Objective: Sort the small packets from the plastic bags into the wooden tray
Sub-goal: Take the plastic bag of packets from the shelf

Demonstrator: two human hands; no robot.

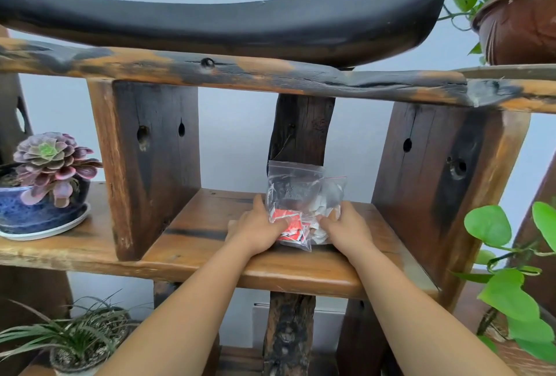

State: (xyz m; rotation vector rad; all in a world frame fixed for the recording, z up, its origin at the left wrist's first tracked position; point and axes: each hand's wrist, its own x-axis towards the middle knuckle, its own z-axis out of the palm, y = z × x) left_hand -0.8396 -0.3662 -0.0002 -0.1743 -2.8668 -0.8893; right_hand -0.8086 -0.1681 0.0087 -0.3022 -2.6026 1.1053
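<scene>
reaching into the middle bay of a rustic wooden shelf [192, 226], a person closes both hands on a cluster of clear zip-top plastic bags [301, 195] standing against the dark centre post [301, 129]. the left hand [258, 229] presses its fingers into the front bag, where the red-and-white packets [288, 225] show through the film; the right hand [346, 228] grips the neighbouring bag of pale packets [326, 211] from the other side. both hands are grasping the bags, neither is loose. the bags sit upright on the plank, their sealed tops free and leaning slightly right. no wooden tray can be made out from here, so the sorting proper looks not yet begun and this reads as the fetching step.

to do it well, the grip probably wants to come from low down and under the bags rather than by the thin film alone, since slack plastic slides and the loose contents shift. lifting the lot together, straight toward the body and clear of the two upright blocks, would likely keep any from dropping behind the shelf. the succulent in its blue pot [33, 207] stands well apart to the left, and the trailing pothos leaves [493, 225] hang near the right forearm; that side seems the one to watch.
</scene>
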